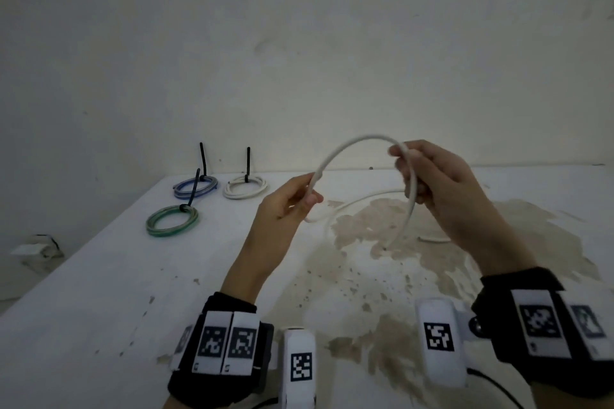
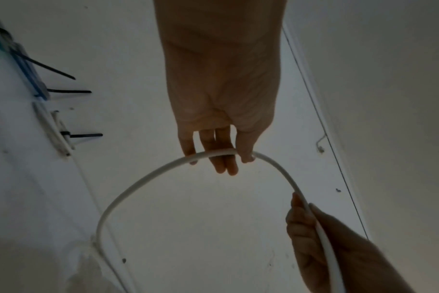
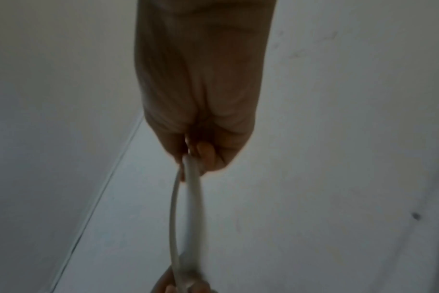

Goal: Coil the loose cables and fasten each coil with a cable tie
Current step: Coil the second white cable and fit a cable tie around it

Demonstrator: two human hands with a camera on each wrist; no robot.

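A loose white cable [image 1: 352, 142] arches in the air between both hands above the table. My left hand [image 1: 292, 199] pinches it at the arch's left foot, thumb over fingers, as the left wrist view shows [image 2: 221, 153]. My right hand [image 1: 428, 173] grips the cable at the right, fingers curled round it; the right wrist view shows the same hold [image 3: 191, 158]. From the right hand one end hangs down to the table [image 1: 403, 229]. The rest of the cable trails on the table behind the hands [image 1: 365, 197].
Three tied coils lie at the table's back left: a blue one [image 1: 195, 187], a white one [image 1: 245, 187] and a green one [image 1: 172, 221], each with a black cable tie sticking up. A short white piece [image 1: 433, 239] lies right of centre. A stained patch [image 1: 382, 262] covers the table's middle.
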